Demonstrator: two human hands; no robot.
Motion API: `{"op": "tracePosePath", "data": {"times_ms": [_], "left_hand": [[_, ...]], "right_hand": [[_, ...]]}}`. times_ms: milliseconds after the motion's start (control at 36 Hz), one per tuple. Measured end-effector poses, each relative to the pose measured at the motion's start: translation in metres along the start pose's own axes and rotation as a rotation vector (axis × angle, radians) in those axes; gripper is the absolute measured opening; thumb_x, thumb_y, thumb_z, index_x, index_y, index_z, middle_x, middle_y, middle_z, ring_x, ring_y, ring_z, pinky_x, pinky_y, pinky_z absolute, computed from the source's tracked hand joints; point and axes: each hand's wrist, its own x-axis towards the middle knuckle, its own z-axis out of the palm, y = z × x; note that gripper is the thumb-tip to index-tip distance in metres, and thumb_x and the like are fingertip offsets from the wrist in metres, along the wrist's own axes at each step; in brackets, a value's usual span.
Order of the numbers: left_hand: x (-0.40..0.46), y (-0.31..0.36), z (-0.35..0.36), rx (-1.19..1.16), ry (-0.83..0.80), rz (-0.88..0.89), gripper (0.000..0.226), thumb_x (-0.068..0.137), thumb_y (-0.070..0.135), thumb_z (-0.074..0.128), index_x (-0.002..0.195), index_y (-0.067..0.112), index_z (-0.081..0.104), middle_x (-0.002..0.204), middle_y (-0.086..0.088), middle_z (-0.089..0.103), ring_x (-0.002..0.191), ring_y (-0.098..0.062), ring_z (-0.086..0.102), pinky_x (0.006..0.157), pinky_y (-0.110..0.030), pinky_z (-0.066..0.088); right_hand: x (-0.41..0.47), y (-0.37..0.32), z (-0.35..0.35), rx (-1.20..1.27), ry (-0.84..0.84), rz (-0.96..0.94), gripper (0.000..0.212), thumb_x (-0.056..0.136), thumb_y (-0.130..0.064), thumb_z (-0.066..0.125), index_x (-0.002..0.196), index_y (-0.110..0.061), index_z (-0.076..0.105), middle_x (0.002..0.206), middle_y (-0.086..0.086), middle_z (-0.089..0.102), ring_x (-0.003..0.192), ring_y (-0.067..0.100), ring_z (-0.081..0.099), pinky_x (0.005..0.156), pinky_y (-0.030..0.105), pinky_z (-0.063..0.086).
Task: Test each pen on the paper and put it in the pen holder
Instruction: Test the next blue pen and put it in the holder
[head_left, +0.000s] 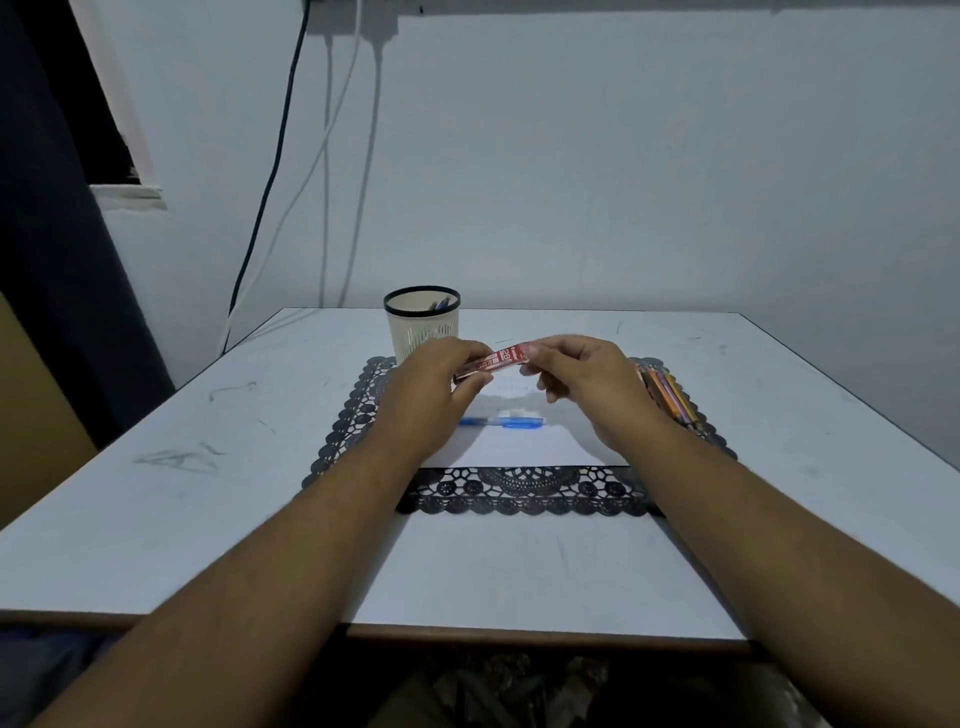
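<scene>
Holding a red pen (492, 360) between both hands above the paper (524, 441), we see its long axis run nearly level from left to right, the right end raised a little and slightly farther from us; white print marks its barrel, and we cannot tell which end is the tip. Our left hand (434, 384) pinches the lower left end with curled fingers, and our right hand (582, 371) pinches the upper right end between thumb and fingertips, so the pen bridges the gap between the two hands. A blue pen (501, 422) lies flat on the paper below the hands, its length also running left to right. The paper rests on a dark lace mat (519, 491), which lies on a white table (171, 499) with a few grey scuffs. A pen holder (422, 325), pale with a dark rim, stands upright at the mat's far left corner, just beyond our left hand, with at least one blue pen inside. A bundle of coloured pens (670, 397) lies on the mat's right side, partly hidden behind our right wrist. Behind the table we see a plain pale wall (623, 182) with cables (291, 171) hanging down on the left, and a dark curtain (52, 260) at the far left edge.
</scene>
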Motion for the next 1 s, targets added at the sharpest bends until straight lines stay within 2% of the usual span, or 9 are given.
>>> {"op": "tracePosePath", "data": {"times_ms": [194,333,389,472,556,694,750,833,1000], "left_hand": [[0.001,0.002,-0.004,-0.008,0.008,0.006,0.023,0.094,0.024,0.071,0.117,0.021,0.072,0.100,0.007,0.069,0.094,-0.015,0.059,0.083,-0.042,0.051],[0.001,0.001,-0.002,-0.006,-0.015,0.024,0.024,0.093,0.023,0.071,0.117,0.022,0.072,0.100,0.007,0.069,0.094,-0.013,0.058,0.084,-0.041,0.050],[-0.001,0.002,-0.003,-0.042,-0.009,0.013,0.025,0.093,0.022,0.072,0.118,0.022,0.072,0.103,0.007,0.069,0.096,-0.011,0.059,0.086,-0.035,0.051],[-0.003,0.008,-0.004,-0.252,0.020,-0.090,0.027,0.092,0.018,0.074,0.118,0.026,0.071,0.102,0.009,0.070,0.089,-0.004,0.061,0.079,-0.022,0.050],[-0.001,0.012,-0.005,-0.530,0.035,-0.247,0.023,0.090,0.020,0.078,0.109,0.031,0.072,0.091,-0.006,0.070,0.078,-0.012,0.059,0.071,-0.031,0.049],[0.001,0.022,-0.007,-0.829,0.059,-0.331,0.016,0.089,0.010,0.077,0.103,0.017,0.073,0.089,-0.001,0.070,0.086,-0.010,0.064,0.078,-0.023,0.051],[0.001,0.023,-0.007,-0.837,0.039,-0.314,0.017,0.090,0.009,0.076,0.105,0.016,0.072,0.091,-0.004,0.071,0.087,-0.009,0.064,0.080,-0.021,0.052],[0.001,0.021,-0.006,-0.760,0.005,-0.262,0.016,0.092,0.014,0.075,0.106,0.021,0.072,0.095,-0.011,0.071,0.085,-0.012,0.063,0.080,-0.030,0.051],[-0.001,0.024,-0.008,-0.570,0.041,-0.181,0.013,0.094,0.020,0.074,0.105,0.026,0.072,0.086,0.006,0.071,0.070,-0.013,0.056,0.064,-0.030,0.046]], "right_hand": [[0.000,0.000,0.003,0.188,-0.015,0.186,0.013,0.100,-0.007,0.063,0.103,0.001,0.073,0.086,0.015,0.075,0.065,0.016,0.059,0.062,0.027,0.052],[0.001,0.000,0.004,0.215,-0.021,0.220,0.016,0.099,-0.009,0.068,0.108,0.003,0.073,0.086,0.013,0.075,0.064,0.014,0.058,0.059,0.024,0.051],[-0.001,0.001,0.005,0.210,-0.014,0.257,0.016,0.098,-0.008,0.068,0.108,0.004,0.072,0.083,0.013,0.074,0.063,0.015,0.059,0.059,0.024,0.052],[-0.001,0.000,0.006,0.259,-0.043,0.328,0.010,0.099,-0.005,0.065,0.103,0.003,0.070,0.077,0.011,0.071,0.062,0.015,0.059,0.056,0.023,0.053],[-0.001,-0.002,0.008,0.385,-0.083,0.440,0.008,0.100,-0.005,0.062,0.099,0.001,0.068,0.075,0.011,0.069,0.062,0.015,0.058,0.053,0.022,0.051],[0.000,0.001,0.008,0.580,-0.182,0.644,0.011,0.086,-0.010,0.070,0.092,-0.001,0.070,0.075,0.009,0.068,0.060,0.014,0.059,0.048,0.017,0.049],[0.002,0.003,0.008,0.613,-0.198,0.667,0.016,0.079,-0.011,0.072,0.091,0.000,0.071,0.077,0.009,0.068,0.061,0.014,0.060,0.048,0.018,0.050],[0.003,0.004,0.008,0.628,-0.207,0.687,0.014,0.082,-0.009,0.070,0.093,0.001,0.071,0.079,0.009,0.069,0.061,0.014,0.060,0.048,0.019,0.050],[0.003,0.006,0.006,0.634,-0.222,0.703,0.014,0.096,-0.010,0.063,0.100,0.002,0.071,0.082,0.009,0.069,0.063,0.014,0.060,0.049,0.020,0.051]]}}
